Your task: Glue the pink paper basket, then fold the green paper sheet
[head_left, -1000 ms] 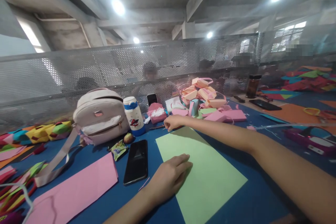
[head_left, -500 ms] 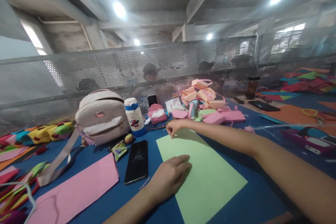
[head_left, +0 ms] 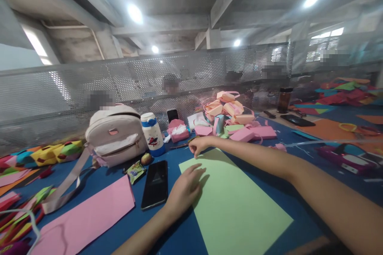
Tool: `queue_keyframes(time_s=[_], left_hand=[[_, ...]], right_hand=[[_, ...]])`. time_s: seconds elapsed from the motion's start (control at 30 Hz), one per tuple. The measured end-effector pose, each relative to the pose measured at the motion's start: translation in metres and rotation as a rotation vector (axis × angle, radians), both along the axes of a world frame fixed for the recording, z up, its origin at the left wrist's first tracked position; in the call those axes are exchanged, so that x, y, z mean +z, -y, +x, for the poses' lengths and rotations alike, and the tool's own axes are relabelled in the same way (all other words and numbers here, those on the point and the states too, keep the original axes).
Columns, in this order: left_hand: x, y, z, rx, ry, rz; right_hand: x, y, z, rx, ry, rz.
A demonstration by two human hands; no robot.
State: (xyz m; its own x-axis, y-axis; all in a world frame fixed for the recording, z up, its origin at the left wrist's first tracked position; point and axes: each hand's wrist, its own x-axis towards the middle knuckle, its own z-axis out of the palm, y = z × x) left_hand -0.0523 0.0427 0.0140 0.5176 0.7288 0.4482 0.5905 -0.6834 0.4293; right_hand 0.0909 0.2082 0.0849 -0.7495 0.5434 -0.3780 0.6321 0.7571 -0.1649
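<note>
A sheet of light green paper (head_left: pixel 239 203) lies at a slant on the blue table in front of me. My right hand (head_left: pixel 202 145) reaches across to its far edge, the fingers curled and pinched together at the paper there. The fingertips are partly hidden by the hand itself. My left hand (head_left: pixel 186 187) is at the sheet's left edge, with fingers stretched out over the paper and casting a shadow on it. Left of that hand lies a black phone (head_left: pixel 154 185). Farther left is a folded piece of pink paper (head_left: pixel 89 217).
A pale backpack (head_left: pixel 115 137) and a white-and-blue bottle (head_left: pixel 153 137) stand at the back left. Behind my right hand is a pile of folded paper pieces (head_left: pixel 233 111). A perforated metal screen (head_left: pixel 185 63) runs along the back. Scissors (head_left: pixel 28 219) lie at far left.
My left hand has slid away from me and slightly left, its fingers straighter. The sheet's near right corner has shifted right and toward me. My right hand remains at the far edge.
</note>
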Motion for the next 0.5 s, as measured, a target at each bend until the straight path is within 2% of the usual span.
queue_keyframes(time_s=[0.17,0.3,0.4,0.5], left_hand=[[0.002,-0.013,-0.014,0.128,0.137,-0.041],[0.009,-0.024,-0.024,0.198,0.228,-0.092],[0.021,-0.031,-0.031,0.267,0.338,-0.138],[0.037,-0.031,-0.034,0.305,0.432,-0.257]], right_hand=[[-0.004,0.009,0.005,-0.005,0.029,-0.021],[-0.001,0.021,0.012,0.025,-0.018,-0.003],[0.015,0.036,0.024,0.03,-0.184,0.105],[0.048,0.054,0.04,-0.005,-0.443,0.277]])
